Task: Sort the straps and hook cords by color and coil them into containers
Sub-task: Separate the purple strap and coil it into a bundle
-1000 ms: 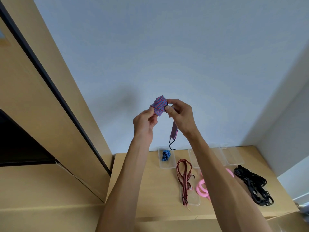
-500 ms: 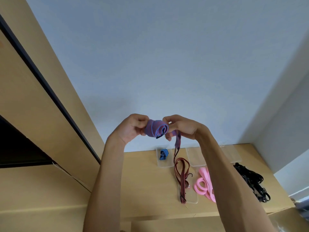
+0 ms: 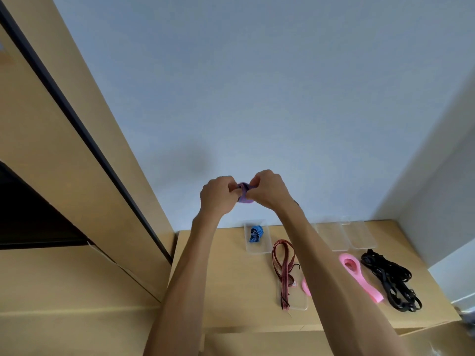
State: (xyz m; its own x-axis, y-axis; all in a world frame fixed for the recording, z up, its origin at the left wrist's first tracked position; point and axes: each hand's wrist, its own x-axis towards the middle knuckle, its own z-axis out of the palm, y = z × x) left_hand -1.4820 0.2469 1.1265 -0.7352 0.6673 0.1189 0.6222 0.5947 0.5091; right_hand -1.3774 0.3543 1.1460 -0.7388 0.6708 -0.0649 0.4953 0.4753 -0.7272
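Two hands meet in front of a pale blue-grey wall: the left hand (image 3: 218, 195) and right hand (image 3: 267, 190) both pinch a small purple coil (image 3: 243, 192) held above the tabletop (image 3: 221, 278). Near the tabletop's back edge a clear container (image 3: 257, 249) holds a blue coil (image 3: 256, 233); two more containers (image 3: 345, 236) stand toward the back right corner. A red cord (image 3: 284, 268) lies mid-table, a pink strap (image 3: 359, 277) and black cords (image 3: 390, 280) toward the right edge. A tan cabinet (image 3: 51, 176) rises at left.

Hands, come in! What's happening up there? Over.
Both hands, left and right, gripping purple striped cord coil. Held above desk. Nothing blocking.
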